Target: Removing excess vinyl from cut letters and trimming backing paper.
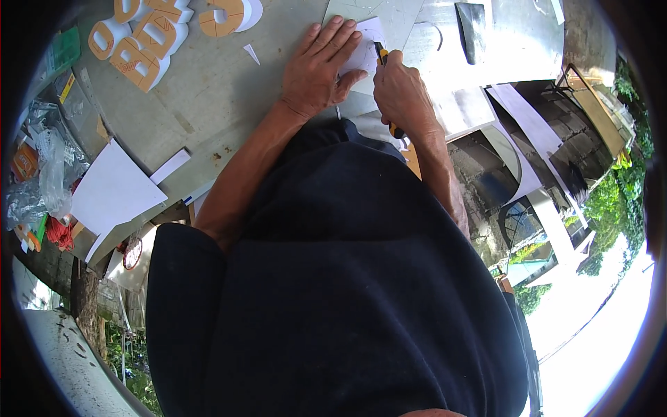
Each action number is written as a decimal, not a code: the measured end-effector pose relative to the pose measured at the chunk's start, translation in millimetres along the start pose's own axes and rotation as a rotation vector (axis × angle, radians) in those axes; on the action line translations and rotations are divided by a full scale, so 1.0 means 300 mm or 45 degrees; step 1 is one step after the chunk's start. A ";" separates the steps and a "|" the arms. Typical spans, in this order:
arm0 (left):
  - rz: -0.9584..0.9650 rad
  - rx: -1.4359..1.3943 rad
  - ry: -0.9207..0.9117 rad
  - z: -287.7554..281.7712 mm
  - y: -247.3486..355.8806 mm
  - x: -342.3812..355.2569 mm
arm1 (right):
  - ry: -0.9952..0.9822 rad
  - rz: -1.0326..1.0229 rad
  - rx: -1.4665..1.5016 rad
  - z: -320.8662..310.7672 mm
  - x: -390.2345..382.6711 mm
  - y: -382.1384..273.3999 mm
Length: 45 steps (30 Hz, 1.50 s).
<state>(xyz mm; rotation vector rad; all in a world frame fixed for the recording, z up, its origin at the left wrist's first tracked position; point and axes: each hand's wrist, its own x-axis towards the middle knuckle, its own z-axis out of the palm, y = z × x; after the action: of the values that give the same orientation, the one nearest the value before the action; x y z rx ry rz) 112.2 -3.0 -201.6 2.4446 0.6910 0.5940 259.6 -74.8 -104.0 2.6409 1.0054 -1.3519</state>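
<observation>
My right hand [404, 90] is closed around a yellow and black utility knife [381, 53]. The knife's front end points down at a small white sheet [369, 33] with thin drawn lines on it. Flat on the sheet's left side lies my left hand [318, 68], fingers stretched out and thumb spread toward the knife. Both hands are at the near edge of the metal-grey table [229, 83]. The blade tip is too small to make out.
Thick cut-out letters [156, 35] with brown faces stand at the far left, another cut-out piece [224, 17] beside them. A white scrap [251, 54] and a dark strip [472, 33] lie on the table. Plastic bags [52, 156] and a white sheet [114, 184] sit at the left edge.
</observation>
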 end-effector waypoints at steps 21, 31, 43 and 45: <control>0.007 -0.020 -0.123 -0.062 0.020 -0.015 | -0.029 -0.357 -0.333 -0.117 0.011 0.081; 0.115 -0.043 -0.318 -0.063 -0.017 0.044 | 0.047 -0.328 -0.426 -0.061 -0.007 0.088; 0.110 -0.113 -0.189 -0.045 -0.027 0.041 | 0.061 -0.088 -0.215 0.010 -0.064 0.019; 0.113 -0.113 -0.183 -0.047 -0.020 0.045 | 0.071 -0.081 -0.209 0.017 -0.067 0.019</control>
<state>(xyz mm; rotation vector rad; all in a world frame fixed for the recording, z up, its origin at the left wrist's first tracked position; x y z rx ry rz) 112.9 14.4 -190.9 2.4170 0.4904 0.4672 250.5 -91.6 -93.9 2.5596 1.1618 -1.1567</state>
